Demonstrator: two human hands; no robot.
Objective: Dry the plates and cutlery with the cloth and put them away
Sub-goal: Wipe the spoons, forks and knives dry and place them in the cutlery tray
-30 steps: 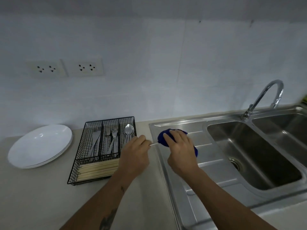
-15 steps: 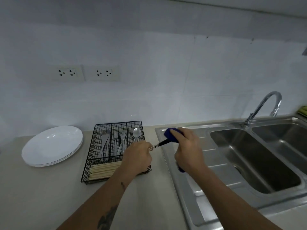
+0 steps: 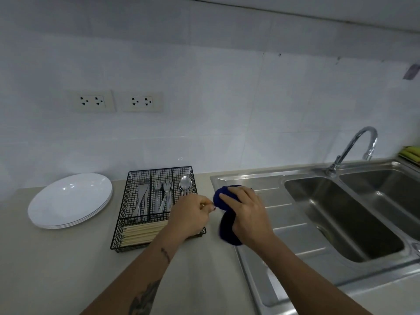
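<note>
— Closed up since half a second ago: left hand (image 3: 193, 214) and right hand (image 3: 247, 214) almost touching now, with no bare stretch of the utensil showing between them.

— Left to right, then?

— White plates (image 3: 70, 201) stacked far left on the counter (image 3: 68, 258). Wire cutlery tray (image 3: 138, 176) just beside them. Then the left hand, pinching what looks like the utensil's handle tip. Then the blue cloth (image 3: 225, 226), bunched round the rest and gripped in the right hand's curled fingers, at the edge of the draining board (image 3: 284, 201).

— Long axis?

— Judged roughly level, running left to right, handle end toward the tray. Working end buried in cloth; cannot tell which piece.

— Nearer hand for stowing?

— Left, probably; already over the tray's near right corner. Likely to draw leftward out of the cloth, then drop into a compartment.
</note>
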